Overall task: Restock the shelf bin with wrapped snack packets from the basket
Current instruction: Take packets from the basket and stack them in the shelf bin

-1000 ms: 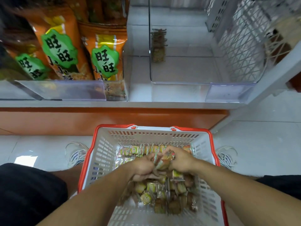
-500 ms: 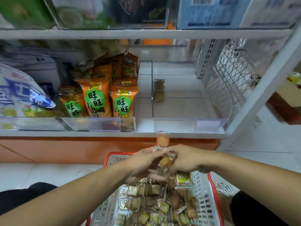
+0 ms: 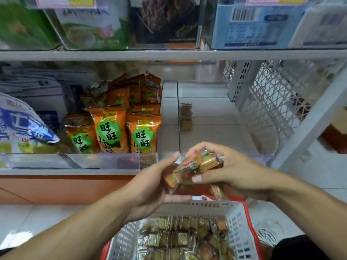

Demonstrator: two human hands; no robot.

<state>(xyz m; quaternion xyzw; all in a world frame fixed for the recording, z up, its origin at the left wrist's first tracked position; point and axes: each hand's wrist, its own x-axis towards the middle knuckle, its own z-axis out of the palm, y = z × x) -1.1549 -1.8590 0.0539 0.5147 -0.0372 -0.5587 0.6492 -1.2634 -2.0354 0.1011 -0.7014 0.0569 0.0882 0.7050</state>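
Note:
My left hand (image 3: 150, 186) and my right hand (image 3: 229, 169) together hold a bunch of wrapped snack packets (image 3: 189, 169) in front of the lower shelf, just above the basket's far rim. The white basket with a red rim (image 3: 242, 228) sits on the floor below, with several more packets (image 3: 180, 239) inside. Straight behind my hands stands a clear shelf bin (image 3: 216, 132); one stack of packets (image 3: 185, 117) leans at its left wall, the rest of the bin is bare.
Orange snack bags (image 3: 110, 130) fill the bin to the left, with a blue-white bag (image 3: 20, 128) beyond. A white mesh panel (image 3: 270, 102) and a slanted white post (image 3: 311, 122) close the shelf on the right. Boxed goods (image 3: 253, 23) stand on the upper shelf.
Both hands have risen out of the basket with a bunch of packets and now hover near the shelf front. My view has tilted up toward the shelves.

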